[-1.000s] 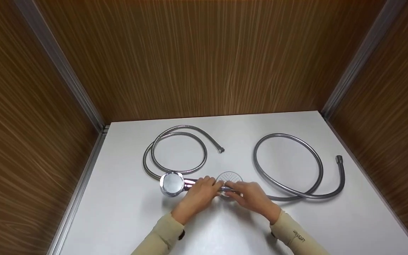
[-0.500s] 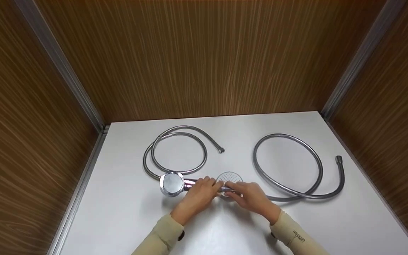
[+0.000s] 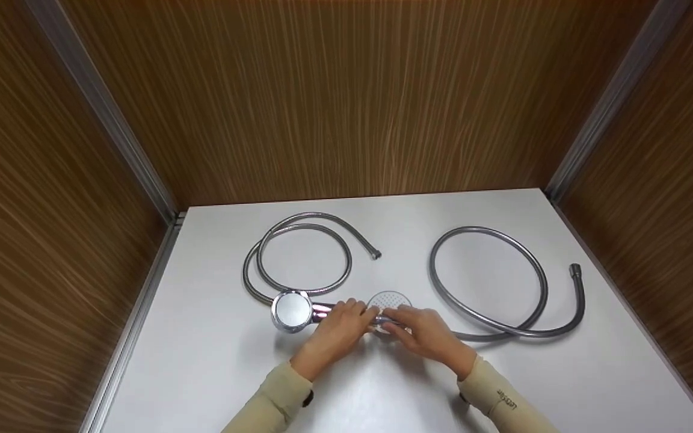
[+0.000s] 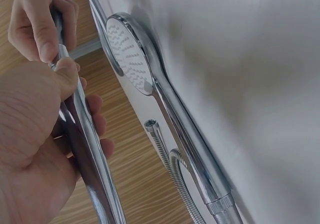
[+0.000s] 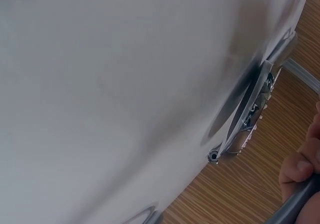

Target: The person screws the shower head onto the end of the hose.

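My left hand grips the handle of a chrome shower head, its round disc pointing left. In the left wrist view, fingers and thumb wrap that shiny handle. At the handle's right end, my right hand pinches the end of a smooth grey hose, which meets the chrome tip there. The right wrist view catches the same hose between the fingers. A second shower head with a white nozzle face lies on the table beyond the hands; its handle is mostly hidden in the head view.
On the white table, a coiled ribbed metal hose lies at the left, its free nut toward the middle. The grey hose loops at the right, with its far connector near the edge. Wood-grain panels enclose the table.
My right fingers shift very slightly where the hose meets the handle, and the held shower head tilts a touch. Everything else stays in place.
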